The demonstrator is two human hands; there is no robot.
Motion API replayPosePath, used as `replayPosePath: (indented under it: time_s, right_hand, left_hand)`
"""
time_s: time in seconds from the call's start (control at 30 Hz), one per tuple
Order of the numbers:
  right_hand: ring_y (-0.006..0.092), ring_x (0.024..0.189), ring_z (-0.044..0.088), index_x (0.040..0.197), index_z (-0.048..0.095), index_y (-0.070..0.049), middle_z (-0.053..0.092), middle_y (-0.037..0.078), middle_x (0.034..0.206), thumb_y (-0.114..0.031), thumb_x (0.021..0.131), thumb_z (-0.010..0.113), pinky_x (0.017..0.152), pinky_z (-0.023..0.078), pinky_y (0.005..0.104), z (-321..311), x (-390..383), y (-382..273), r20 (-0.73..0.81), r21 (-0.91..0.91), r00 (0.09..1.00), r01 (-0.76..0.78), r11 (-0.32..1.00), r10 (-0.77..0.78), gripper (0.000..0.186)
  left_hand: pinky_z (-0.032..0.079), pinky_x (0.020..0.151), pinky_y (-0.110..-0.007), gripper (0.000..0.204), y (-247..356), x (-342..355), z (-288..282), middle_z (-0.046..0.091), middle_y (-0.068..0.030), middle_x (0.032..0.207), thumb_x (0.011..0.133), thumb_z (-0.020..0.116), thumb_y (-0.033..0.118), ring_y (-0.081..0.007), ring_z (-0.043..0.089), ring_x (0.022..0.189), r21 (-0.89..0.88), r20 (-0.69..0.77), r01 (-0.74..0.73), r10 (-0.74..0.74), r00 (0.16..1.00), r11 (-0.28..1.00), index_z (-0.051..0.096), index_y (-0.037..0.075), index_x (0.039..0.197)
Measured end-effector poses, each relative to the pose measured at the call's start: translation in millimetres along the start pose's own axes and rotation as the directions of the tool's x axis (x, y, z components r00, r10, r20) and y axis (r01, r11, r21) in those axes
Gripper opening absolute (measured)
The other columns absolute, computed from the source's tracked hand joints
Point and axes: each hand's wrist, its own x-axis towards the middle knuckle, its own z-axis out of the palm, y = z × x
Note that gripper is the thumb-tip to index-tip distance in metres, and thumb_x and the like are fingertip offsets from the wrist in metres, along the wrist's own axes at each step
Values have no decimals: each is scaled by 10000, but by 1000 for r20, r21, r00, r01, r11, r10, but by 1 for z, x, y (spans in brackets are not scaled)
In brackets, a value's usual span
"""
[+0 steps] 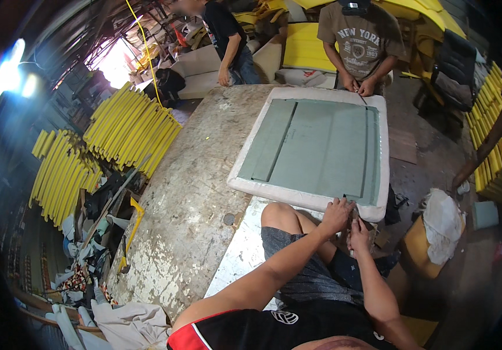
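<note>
1. A large, flat, four-sided panel [315,149] has a grey-green face with dark straight lines and a padded, off-white fabric border.
2. It lies face up at the right side of a worn, paint-flecked brown tabletop [186,169]. Its dark lines run from near to far; being almost square, its long axis cannot be told.
3. Its near right corner is beside the person's hands. The left hand [337,214] rests bent-fingered on the near border; whether it grips anything cannot be told. The right hand [359,238], just nearer, is curled around a small slim object [352,254].
4. At the far edge, a co-worker's hands [367,87] are near the border.
</note>
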Motion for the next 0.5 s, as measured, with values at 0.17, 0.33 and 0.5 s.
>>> replayPosePath:
  time_s: [0.17, 0.33, 0.5]
  right_hand:
    - [123, 424, 439, 1447, 521, -180, 492, 4, 642, -475, 1051, 560, 375, 375, 300, -17, -2, -3, 146, 164, 981, -150, 975, 127, 495]
    - [119, 426, 427, 1391, 555, -187, 497, 7, 679, -491, 1052, 548, 366, 354, 298, -24, 6, 2, 237, 389, 933, -347, 853, 272, 456]
    - [163, 520, 547, 1455, 544, -182, 627, 66, 805, -471, 1051, 548, 452, 460, 341, -20, 6, 7, 130, -9, 990, -56, 998, 57, 497]
  left_hand:
    - [514, 900, -474, 624, 0, 0, 4, 578, -128, 1230, 838, 720, 251, -336, 567, 1132, -13, 40, 22, -21, 999, 1000, 570, 157, 1436]
    - [514, 884, -475, 567, 2, 4, 0, 586, -129, 1232, 866, 685, 220, -336, 573, 1135, -11, 31, 22, -21, 999, 1000, 577, 151, 1419]
    - [514, 881, -478, 556, -1, -2, 3, 594, -121, 1214, 849, 710, 220, -337, 584, 1120, -9, -2, 20, -20, 1000, 1000, 590, 143, 1386]
